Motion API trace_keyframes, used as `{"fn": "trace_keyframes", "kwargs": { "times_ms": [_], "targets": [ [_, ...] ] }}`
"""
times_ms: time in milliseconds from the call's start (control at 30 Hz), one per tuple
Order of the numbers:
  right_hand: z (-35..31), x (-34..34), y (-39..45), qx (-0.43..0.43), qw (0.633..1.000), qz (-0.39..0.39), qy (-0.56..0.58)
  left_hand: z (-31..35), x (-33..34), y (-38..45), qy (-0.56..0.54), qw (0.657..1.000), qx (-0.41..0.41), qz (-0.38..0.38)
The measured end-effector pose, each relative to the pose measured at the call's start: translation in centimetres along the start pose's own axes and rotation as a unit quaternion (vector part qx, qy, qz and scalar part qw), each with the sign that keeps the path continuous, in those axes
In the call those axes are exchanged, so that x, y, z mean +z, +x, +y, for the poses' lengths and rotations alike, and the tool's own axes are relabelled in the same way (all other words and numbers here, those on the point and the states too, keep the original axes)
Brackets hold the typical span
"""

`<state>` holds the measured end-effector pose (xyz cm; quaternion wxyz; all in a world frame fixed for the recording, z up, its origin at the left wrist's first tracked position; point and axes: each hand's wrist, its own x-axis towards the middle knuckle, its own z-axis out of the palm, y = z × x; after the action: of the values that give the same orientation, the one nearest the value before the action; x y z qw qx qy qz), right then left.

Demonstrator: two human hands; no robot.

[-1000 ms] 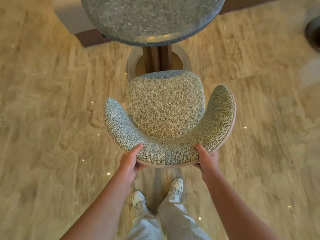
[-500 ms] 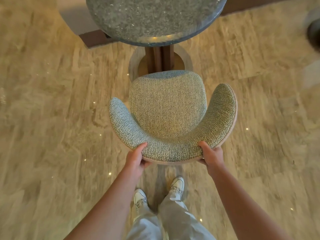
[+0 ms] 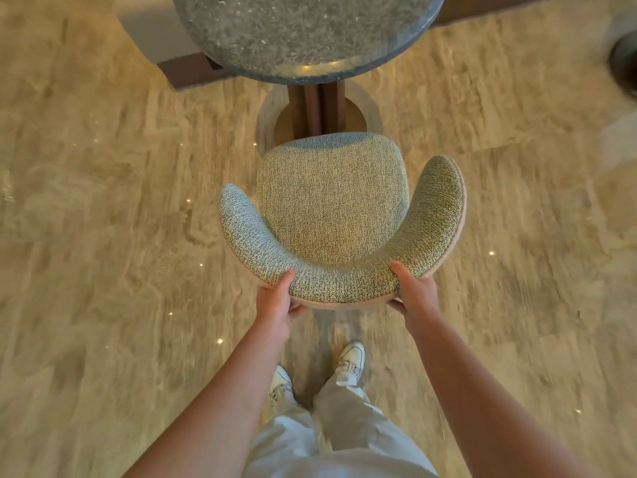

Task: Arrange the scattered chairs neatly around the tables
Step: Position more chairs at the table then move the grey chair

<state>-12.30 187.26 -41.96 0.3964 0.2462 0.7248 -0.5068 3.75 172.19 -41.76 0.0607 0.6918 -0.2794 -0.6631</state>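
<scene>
A grey-green fabric chair (image 3: 331,205) with a curved backrest stands in front of me, its seat facing a round speckled stone table (image 3: 303,29). The seat's front edge is close to the table's dark wooden pedestal (image 3: 315,105). My left hand (image 3: 275,305) grips the backrest's rear curve on the left, thumb on top. My right hand (image 3: 412,294) grips the same curve on the right. Both sets of fingers wrap under the backrest's edge, out of sight.
Polished beige stone floor lies all around. A dark low plinth and a pale block (image 3: 186,70) sit behind the table at the left. A dark round object (image 3: 624,60) shows at the right edge. My white shoes (image 3: 351,355) stand just behind the chair.
The chair has slid forward toward the table with both hands on its backrest, and I have stepped after it. The seat's front now reaches the pedestal base.
</scene>
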Motion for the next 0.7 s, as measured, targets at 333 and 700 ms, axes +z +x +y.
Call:
{"fn": "trace_keyframes", "kwargs": {
  "times_ms": [333, 700],
  "targets": [
    [-0.3, -0.1, -4.8, -0.047, 0.997, 0.014, 0.056, 0.9, -1.0, -4.6, -0.018, 0.999, 0.032, -0.018],
    [-4.3, -0.3, -16.8, -0.261, 0.960, -0.008, 0.101, 7.3, -1.5, -13.3, 0.153, 0.895, 0.357, -0.220]
  ]
}}
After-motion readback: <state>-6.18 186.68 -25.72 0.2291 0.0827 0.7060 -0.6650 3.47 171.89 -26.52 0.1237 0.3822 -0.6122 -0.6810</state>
